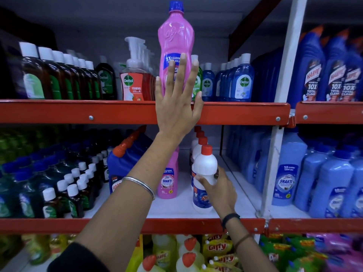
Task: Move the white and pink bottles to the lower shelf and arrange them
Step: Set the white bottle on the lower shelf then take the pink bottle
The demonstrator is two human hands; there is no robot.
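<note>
A tall pink bottle [175, 36] with a blue cap stands at the front edge of the upper shelf [78, 112]. My left hand [176, 107] is raised flat in front of its lower half, fingers spread and straight, not closed around it. One shelf down, my right hand [218, 189] grips the waist of a white bottle [205, 163] with a red cap, which stands upright on the lower shelf [176, 225]. More white bottles line up behind it. A second pink bottle [169, 181] stands just to its left, partly hidden by my left forearm.
Brown, red and blue Dettol bottles [242, 81] flank the upper pink bottle. On the lower shelf, a blue Harpic bottle [119, 167] and small dark bottles sit left. A white upright post [275, 134] and light blue Shakti bottles [288, 173] stand to the right.
</note>
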